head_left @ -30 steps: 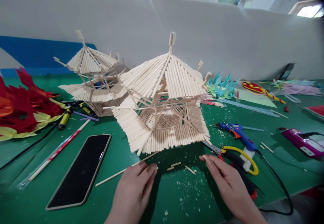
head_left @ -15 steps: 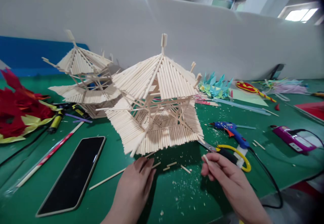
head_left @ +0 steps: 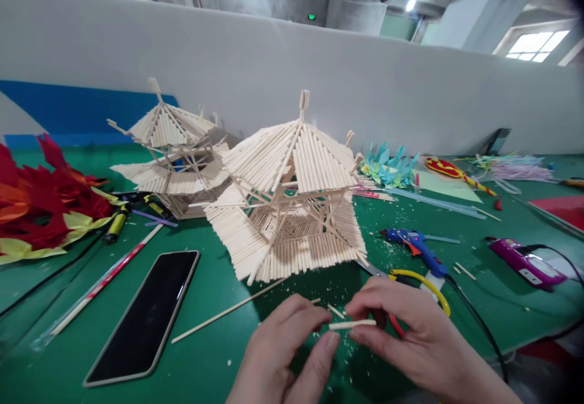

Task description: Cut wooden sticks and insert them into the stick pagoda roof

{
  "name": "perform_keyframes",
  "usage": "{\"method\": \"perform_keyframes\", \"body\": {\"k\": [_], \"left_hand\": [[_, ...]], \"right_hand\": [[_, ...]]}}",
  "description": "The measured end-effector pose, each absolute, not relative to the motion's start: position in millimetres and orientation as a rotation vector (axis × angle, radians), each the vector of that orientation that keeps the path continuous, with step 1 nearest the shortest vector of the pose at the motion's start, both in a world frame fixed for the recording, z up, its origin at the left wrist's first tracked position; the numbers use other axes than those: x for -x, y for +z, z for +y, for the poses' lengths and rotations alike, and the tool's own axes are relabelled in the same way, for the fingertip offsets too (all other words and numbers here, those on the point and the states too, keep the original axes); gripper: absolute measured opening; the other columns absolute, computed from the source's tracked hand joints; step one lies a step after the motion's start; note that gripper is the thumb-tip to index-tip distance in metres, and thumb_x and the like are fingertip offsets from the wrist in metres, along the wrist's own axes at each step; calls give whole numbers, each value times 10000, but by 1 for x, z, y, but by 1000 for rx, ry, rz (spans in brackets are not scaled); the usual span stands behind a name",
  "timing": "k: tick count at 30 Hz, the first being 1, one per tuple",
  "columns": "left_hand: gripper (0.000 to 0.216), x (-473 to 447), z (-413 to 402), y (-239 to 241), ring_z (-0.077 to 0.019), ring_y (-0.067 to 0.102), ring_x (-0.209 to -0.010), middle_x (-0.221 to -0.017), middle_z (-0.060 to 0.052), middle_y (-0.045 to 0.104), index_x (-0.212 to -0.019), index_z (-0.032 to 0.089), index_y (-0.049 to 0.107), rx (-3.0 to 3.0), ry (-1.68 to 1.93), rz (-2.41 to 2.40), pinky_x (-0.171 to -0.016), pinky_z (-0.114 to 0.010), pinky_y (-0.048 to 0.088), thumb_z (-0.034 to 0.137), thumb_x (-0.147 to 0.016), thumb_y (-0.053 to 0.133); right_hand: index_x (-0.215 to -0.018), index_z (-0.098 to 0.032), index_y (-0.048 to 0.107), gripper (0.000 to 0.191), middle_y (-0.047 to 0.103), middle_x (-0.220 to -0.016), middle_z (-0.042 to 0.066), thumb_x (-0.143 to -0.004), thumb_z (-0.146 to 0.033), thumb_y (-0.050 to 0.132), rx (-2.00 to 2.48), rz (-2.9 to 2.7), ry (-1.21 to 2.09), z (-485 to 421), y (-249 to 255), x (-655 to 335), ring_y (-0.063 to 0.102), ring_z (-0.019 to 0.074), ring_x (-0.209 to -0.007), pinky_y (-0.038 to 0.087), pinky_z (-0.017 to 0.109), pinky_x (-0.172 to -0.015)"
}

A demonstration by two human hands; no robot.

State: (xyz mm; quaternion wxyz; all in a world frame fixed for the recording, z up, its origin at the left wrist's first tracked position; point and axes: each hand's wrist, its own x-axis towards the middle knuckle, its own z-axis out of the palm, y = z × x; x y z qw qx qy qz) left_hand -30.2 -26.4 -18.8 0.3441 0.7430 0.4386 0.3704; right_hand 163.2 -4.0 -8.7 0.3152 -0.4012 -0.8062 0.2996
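A short pale wooden stick (head_left: pixel 352 325) lies level between my two hands. My right hand (head_left: pixel 406 325) pinches its right part between thumb and fingers. The thumb and index finger of my left hand (head_left: pixel 287 349) close around its left end. Just beyond stands a pavilion model (head_left: pixel 292 167) built of thin wooden sticks, with a pointed roof and a wide lower skirt. A long thin stick (head_left: pixel 223 313) lies on the green table left of my hands. Small cut pieces (head_left: pixel 336 311) and crumbs are scattered near my fingers.
Scissors with a yellow handle (head_left: pixel 431 284) lie partly under my right hand. Beyond are a blue glue gun (head_left: pixel 417 247) and a purple device (head_left: pixel 524 262). At left are a phone (head_left: pixel 146 316), red paper (head_left: pixel 50 197) and a second stick pavilion (head_left: pixel 177 167).
My left hand has left the tabletop and moved right to the short stick. My right hand has moved left, bringing the stick level between both hands. The view has tilted up slightly.
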Motion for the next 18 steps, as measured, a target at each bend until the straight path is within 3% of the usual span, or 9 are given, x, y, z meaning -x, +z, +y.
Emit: {"method": "perform_keyframes", "body": {"k": [4,6,10,12,18], "left_hand": [[254,29,-21,-14,-121,481,-575,-587,8,547,-616,182,658,-1475,875,1056,-531,-225,368,284,-816,537],[272,27,-20,-16,-93,411,-516,-543,31,522,-576,176,651,-1137,887,1033,-489,-215,296,372,-760,611],[297,23,-18,-23,-48,355,-433,-491,45,554,-589,173,676,-703,904,948,-453,-199,213,464,-604,734],[334,23,-16,-26,-33,346,-399,-472,39,556,-589,158,690,-703,856,904,-428,-195,183,487,-567,748],[401,28,-9,-20,-59,359,-428,-484,38,520,-570,151,664,-925,888,926,-436,-206,219,533,-687,633]], "right_hand": [[-955,-261,615,205,616,-688,-31,-756,-287,658,1034,-1869,995,-4,-10,-157,535,96,-590,419,189,-535],[-1021,-274,592,287,616,-697,-32,-748,-327,661,1029,-1623,1132,-3,-14,-151,534,94,-585,429,183,-533],[-848,-228,625,165,589,-698,-19,-780,-378,617,999,-1423,1261,2,-18,-140,522,97,-609,428,188,-554],[-763,-208,607,191,555,-663,-27,-796,-396,592,1012,-1398,1288,6,-15,-135,485,89,-595,405,184,-552],[-701,-177,526,298,440,-614,-41,-814,-453,532,1015,-1512,1430,11,-2,-134,382,91,-576,332,204,-531]]}}
